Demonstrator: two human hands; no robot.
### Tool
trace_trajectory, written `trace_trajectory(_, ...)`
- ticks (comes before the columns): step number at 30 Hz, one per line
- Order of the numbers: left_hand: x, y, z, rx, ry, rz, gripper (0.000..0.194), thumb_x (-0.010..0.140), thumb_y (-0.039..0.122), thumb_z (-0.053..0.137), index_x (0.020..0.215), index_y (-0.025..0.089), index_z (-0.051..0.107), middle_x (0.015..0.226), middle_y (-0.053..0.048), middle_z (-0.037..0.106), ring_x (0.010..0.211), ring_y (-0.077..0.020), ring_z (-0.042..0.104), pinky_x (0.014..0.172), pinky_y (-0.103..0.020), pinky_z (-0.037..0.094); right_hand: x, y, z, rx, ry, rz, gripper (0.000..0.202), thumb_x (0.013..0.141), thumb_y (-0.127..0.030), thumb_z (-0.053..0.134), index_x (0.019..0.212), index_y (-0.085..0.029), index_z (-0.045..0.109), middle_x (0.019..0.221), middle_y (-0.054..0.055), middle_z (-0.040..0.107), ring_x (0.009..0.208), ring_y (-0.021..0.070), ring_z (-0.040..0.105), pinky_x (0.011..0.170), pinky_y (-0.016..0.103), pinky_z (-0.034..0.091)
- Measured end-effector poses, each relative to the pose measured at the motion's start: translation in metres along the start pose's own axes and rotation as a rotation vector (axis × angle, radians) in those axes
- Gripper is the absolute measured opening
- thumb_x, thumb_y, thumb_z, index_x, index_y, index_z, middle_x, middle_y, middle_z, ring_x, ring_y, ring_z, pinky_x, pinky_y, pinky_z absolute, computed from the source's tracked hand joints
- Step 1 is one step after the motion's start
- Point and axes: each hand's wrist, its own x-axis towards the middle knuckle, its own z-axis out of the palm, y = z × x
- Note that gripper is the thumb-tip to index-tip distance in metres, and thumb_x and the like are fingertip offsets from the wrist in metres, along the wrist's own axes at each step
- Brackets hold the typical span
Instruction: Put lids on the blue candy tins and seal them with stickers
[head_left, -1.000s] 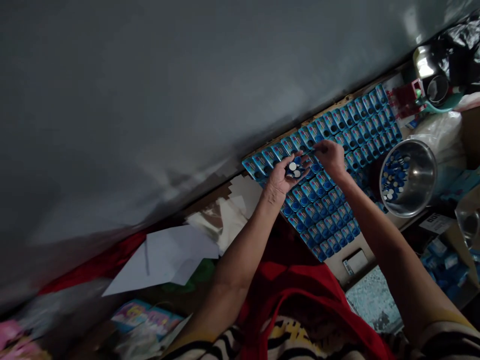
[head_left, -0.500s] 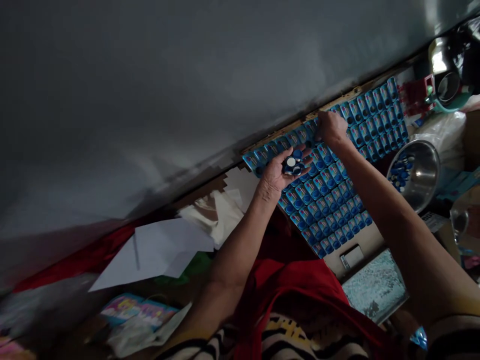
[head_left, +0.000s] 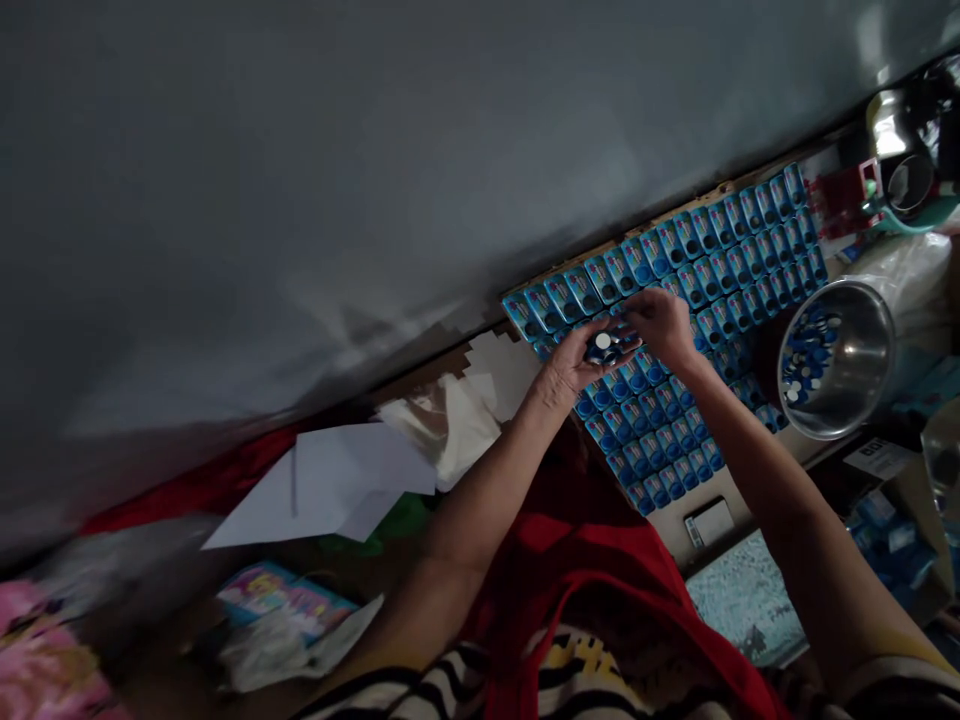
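My left hand (head_left: 568,368) is palm up and cupped under a small pile of round blue discs (head_left: 603,344), one showing a white face. Its fingertips meet those of my right hand (head_left: 666,322), whose thumb and fingers are pinched together. Whatever that pinch may hold is too small to make out. Both hands are above rows of small blue blister packs (head_left: 705,283) with printed tops. Some packs have a blue disc in the round hollow, while others show a dark hollow. The packs under my hands are partly hidden.
A steel bowl (head_left: 862,355) with many loose blue and white discs stands at the right. Near me lie a small pale box (head_left: 709,522) and a speckled panel (head_left: 750,600). White paper (head_left: 352,480) is at the left, and a grey wall (head_left: 375,200) rises behind.
My right hand has come back from the far row of packs to my left hand's fingertips. Blue discs now show in the far row where it was. The view has shifted slightly.
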Motion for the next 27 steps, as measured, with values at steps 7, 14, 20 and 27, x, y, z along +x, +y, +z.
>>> trace_trajectory(7, -0.019, 0.020, -0.006, 0.016, -0.130, 0.072, 0.035, 0.104, 0.031, 0.057, 0.130, 0.016, 0.074, 0.124, -0.015, 0.081, 0.123, -0.0318, 0.076, 0.107, -0.052, 0.061, 0.065, -0.003, -0.005, -0.320, 0.057, 0.066, 0.011, 0.077, -0.015, 0.072, 0.083, -0.022, 0.078, 0.093, 0.006, 0.078, 0.095, 0.0267, 0.072, 0.088, 0.039, 0.056)
trace_trajectory(14, -0.014, 0.030, -0.010, -0.015, -0.187, 0.042, 0.036, 0.106, 0.035, 0.055, 0.130, 0.017, 0.075, 0.121, -0.015, 0.081, 0.123, -0.0327, 0.076, 0.106, -0.052, 0.061, 0.109, 0.001, -0.004, -0.427, -0.040, 0.181, 0.023, 0.093, -0.036, 0.075, 0.079, -0.018, 0.071, 0.091, 0.008, 0.074, 0.103, 0.0256, 0.072, 0.093, 0.041, 0.052)
trace_trajectory(20, -0.020, 0.019, -0.011, 0.016, -0.116, 0.061, 0.029, 0.105, 0.032, 0.056, 0.115, 0.015, 0.077, 0.109, -0.014, 0.083, 0.108, -0.0276, 0.079, 0.105, -0.047, 0.061, 0.056, -0.032, -0.010, -0.303, 0.021, 0.033, 0.011, 0.084, -0.030, 0.081, 0.086, -0.021, 0.075, 0.089, 0.005, 0.077, 0.090, 0.0246, 0.071, 0.082, 0.036, 0.051)
trace_trajectory(27, -0.012, -0.003, -0.023, 0.061, 0.029, 0.113, 0.008, 0.096, 0.019, 0.065, 0.094, 0.020, 0.073, 0.084, 0.001, 0.077, 0.078, -0.0145, 0.073, 0.103, -0.042, 0.062, -0.039, -0.043, 0.013, 0.100, -0.167, -0.064, 0.024, 0.072, -0.028, 0.086, 0.094, -0.022, 0.081, 0.079, -0.002, 0.074, 0.076, 0.0171, 0.068, 0.069, 0.027, 0.047)
